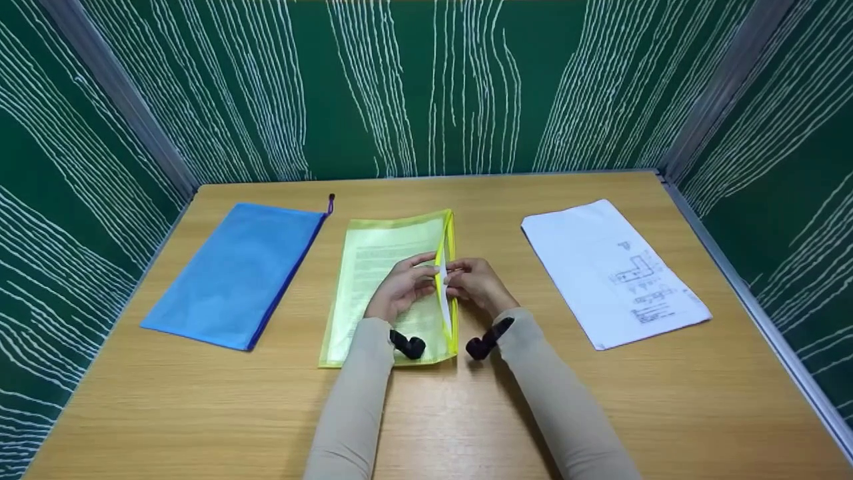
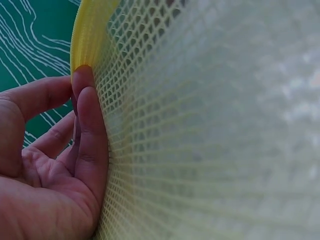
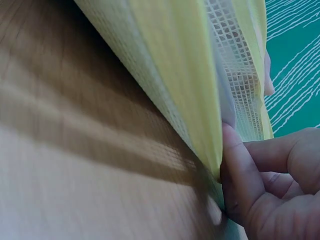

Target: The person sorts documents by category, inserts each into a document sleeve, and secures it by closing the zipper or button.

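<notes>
A yellow mesh zip pouch [image 1: 353,320] lies in the middle of the table in the head view, printed paper showing through its mesh. Its right side gapes, and the white edge of the paper [image 1: 444,300] shows in the opening. My left hand [image 1: 402,288] pinches the upper lip of that opening; the left wrist view has its fingertips at the yellow zip band [image 2: 92,40]. On the opposite lip, my right hand [image 1: 476,283] pinches the other band [image 3: 190,75], thumb and fingers close to the paper inside in the right wrist view.
To the left lies a blue zip pouch [image 1: 236,273] with a dark zip edge and a pull at its top corner. White sheets [image 1: 573,267] with printed drawings lie on the right. Green panels [image 1: 460,87] with white lines border the wooden table [image 1: 440,427].
</notes>
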Available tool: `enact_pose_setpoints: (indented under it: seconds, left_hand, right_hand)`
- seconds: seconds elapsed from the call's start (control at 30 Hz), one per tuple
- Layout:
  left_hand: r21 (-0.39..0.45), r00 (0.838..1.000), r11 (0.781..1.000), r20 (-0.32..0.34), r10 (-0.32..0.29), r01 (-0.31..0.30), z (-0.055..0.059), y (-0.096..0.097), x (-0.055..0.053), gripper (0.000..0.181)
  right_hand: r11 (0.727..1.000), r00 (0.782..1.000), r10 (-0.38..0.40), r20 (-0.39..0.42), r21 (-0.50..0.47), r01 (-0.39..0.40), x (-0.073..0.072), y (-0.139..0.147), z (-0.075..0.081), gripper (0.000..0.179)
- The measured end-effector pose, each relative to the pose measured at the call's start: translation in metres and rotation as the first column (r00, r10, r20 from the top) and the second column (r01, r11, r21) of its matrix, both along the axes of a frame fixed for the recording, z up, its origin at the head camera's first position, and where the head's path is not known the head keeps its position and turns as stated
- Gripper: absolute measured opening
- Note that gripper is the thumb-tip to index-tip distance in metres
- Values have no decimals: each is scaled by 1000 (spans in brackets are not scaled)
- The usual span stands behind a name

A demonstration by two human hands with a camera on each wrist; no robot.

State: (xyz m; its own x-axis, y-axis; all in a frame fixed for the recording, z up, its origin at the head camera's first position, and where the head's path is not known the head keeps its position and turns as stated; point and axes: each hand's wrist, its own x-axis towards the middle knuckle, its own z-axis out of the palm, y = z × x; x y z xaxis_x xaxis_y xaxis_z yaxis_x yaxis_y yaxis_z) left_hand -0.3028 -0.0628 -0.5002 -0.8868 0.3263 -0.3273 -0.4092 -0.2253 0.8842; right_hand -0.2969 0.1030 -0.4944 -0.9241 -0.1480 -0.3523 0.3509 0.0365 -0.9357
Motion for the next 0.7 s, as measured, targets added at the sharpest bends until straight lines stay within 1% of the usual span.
enact_pose_setpoints:
  seconds: [0.23,0.37,0.53,0.7]
  left_hand:
    - [-16,1000,1000,4,5,-5,-3,0,0,48]
    - [-24,1000,1000,7,3,-3,-3,0,0,48]
    - [-52,999,998,-16,-30,29,-1,0,2,51]
    - [-67,998,996,-36,-53,51,-2,-1,4,50]
  right_hand:
    - [999,1000,23,21,31,-24,0,1,1,36]
    - [998,999,31,35,55,-33,-1,3,1,34]
    - [994,998,51,44,89,-55,0,5,4,33]
    - [996,998,49,37,70,-52,0,8,5,32]
